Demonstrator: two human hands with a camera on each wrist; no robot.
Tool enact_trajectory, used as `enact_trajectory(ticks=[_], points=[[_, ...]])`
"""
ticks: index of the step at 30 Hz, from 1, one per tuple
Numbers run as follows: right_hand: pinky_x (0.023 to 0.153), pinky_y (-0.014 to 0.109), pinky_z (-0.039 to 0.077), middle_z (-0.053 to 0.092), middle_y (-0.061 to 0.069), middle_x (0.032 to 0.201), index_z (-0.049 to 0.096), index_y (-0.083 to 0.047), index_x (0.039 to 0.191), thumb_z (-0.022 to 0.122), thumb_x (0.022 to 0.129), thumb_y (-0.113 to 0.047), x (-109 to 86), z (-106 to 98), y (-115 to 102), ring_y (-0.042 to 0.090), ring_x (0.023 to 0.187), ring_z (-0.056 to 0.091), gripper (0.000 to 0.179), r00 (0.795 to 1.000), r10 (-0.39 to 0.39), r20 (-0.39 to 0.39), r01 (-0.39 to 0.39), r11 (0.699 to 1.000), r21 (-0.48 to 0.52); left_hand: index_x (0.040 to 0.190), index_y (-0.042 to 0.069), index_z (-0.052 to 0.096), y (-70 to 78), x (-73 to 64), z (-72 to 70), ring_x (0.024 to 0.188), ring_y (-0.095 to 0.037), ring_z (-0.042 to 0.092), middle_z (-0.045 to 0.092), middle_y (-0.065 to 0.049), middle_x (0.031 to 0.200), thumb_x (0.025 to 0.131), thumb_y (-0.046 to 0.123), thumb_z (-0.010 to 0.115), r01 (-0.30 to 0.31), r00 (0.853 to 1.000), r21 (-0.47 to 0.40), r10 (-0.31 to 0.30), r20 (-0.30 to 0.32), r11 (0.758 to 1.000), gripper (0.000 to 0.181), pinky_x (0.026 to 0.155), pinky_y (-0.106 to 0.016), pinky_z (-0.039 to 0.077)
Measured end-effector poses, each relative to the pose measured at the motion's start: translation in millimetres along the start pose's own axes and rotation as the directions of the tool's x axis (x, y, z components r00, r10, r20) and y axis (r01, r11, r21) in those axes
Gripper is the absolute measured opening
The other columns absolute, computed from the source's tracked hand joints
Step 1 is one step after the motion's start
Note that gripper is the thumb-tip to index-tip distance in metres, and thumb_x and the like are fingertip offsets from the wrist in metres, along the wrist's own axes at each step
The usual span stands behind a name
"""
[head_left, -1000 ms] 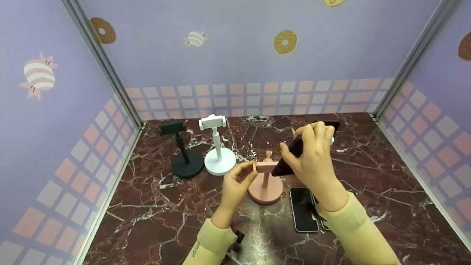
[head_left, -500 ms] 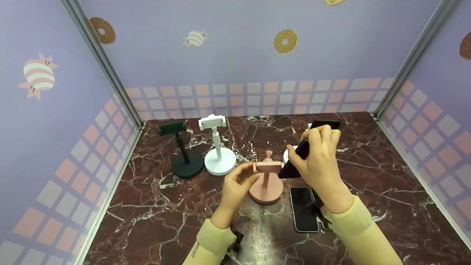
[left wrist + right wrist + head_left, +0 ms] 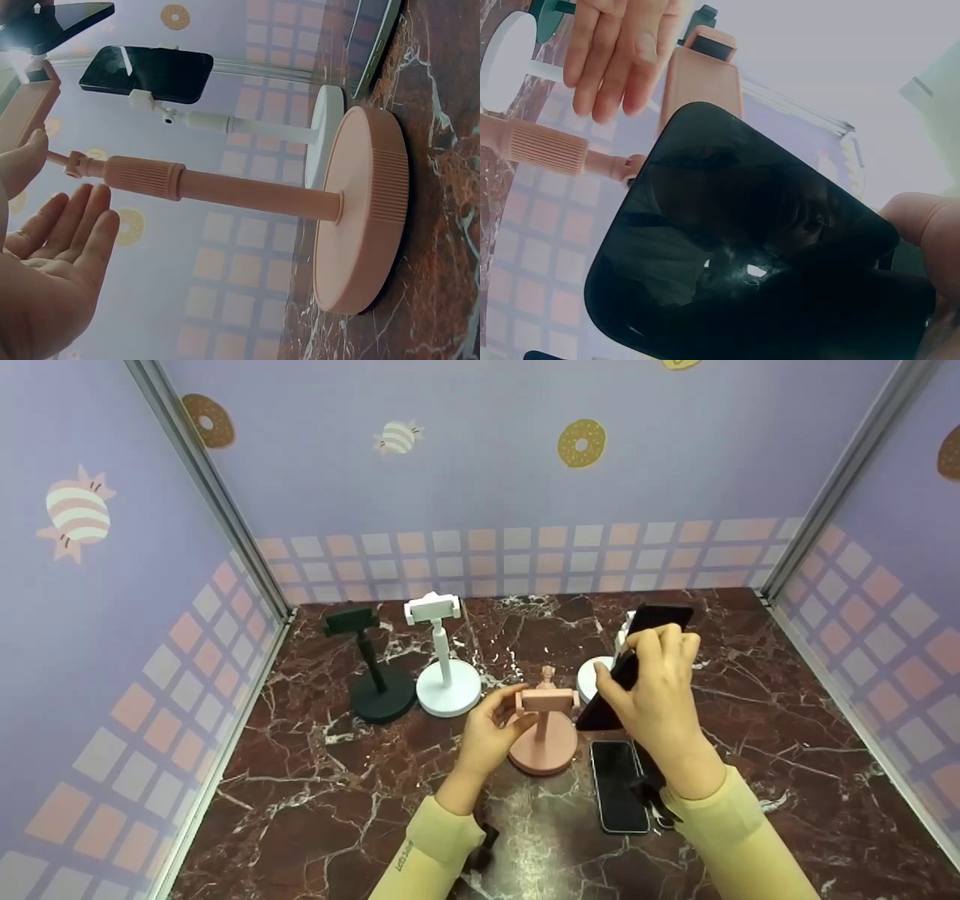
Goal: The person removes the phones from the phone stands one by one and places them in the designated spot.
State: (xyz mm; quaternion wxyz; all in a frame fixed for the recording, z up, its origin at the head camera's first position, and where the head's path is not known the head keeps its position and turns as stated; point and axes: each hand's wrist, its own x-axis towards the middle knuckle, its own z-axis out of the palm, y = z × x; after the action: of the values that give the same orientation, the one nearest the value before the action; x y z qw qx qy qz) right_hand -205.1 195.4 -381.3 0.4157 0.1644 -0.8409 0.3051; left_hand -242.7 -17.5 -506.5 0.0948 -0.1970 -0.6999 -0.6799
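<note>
In the centre of the head view, the pink phone stand stands upright between the two hands, its clamp just beside the left hand, whose fingers are extended and loosely spread; whether they touch the clamp I cannot tell. Right of the clamp, the right hand pinches a tilted black smartphone by its edges, thumb against fingers. On the left sleeve, lower centre, is small lettering that seems to begin "Lets", the rest unclear. Four stands show: the pink one, a dark green stand and a white stand left of centre, and a second white stand behind the right hand, bearing a mounted phone. Three phones are plain: held, mounted, and a flat phone lying at lower right of centre on the marbled tabletop.
</note>
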Motion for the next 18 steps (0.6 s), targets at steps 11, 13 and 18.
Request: enact_trajectory(ticks=[11,13,18], points=[[0.073,0.044,0.030,0.044,0.019,0.096,0.049,-0.001,0.095,0.080,0.078,-0.005,-12.0,4,11,0.037,0.095,0.032,0.035,1.000,0.021,0.014,-0.021,1.000,-0.023,0.129,-0.008,0.065,-15.7,15.6,7.2,0.111,-0.040,0.070,0.071,-0.025,0.124,0.092,0.025,0.079,-0.048,0.999,0.089,0.049,-0.019,0.995,0.051,0.097,-0.029,0.058],[0.071,0.041,0.029,0.044,0.019,0.096,0.049,-0.001,0.095,0.080,0.078,-0.006,-15.0,4,14,0.037,0.094,0.032,0.035,0.999,0.026,0.022,-0.025,0.999,-0.033,0.128,-0.007,0.065,-17.3,18.5,9.6,0.112,-0.039,0.070,0.071,-0.025,0.125,0.088,0.004,0.079,-0.029,0.999,0.107,0.031,-0.016,0.994,0.044,0.097,-0.031,0.059],[0.067,0.041,0.030,0.044,0.020,0.096,0.049,0.000,0.097,0.080,0.078,-0.007,-21.9,4,22,0.038,0.093,0.033,0.037,0.999,0.037,0.034,-0.034,0.998,-0.061,0.128,-0.006,0.067,-21.6,23.9,14.7,0.117,-0.039,0.069,0.071,-0.025,0.125,0.082,-0.008,0.075,-0.005,1.000,0.179,0.007,-0.010,0.984,0.048,0.103,-0.042,0.056]])
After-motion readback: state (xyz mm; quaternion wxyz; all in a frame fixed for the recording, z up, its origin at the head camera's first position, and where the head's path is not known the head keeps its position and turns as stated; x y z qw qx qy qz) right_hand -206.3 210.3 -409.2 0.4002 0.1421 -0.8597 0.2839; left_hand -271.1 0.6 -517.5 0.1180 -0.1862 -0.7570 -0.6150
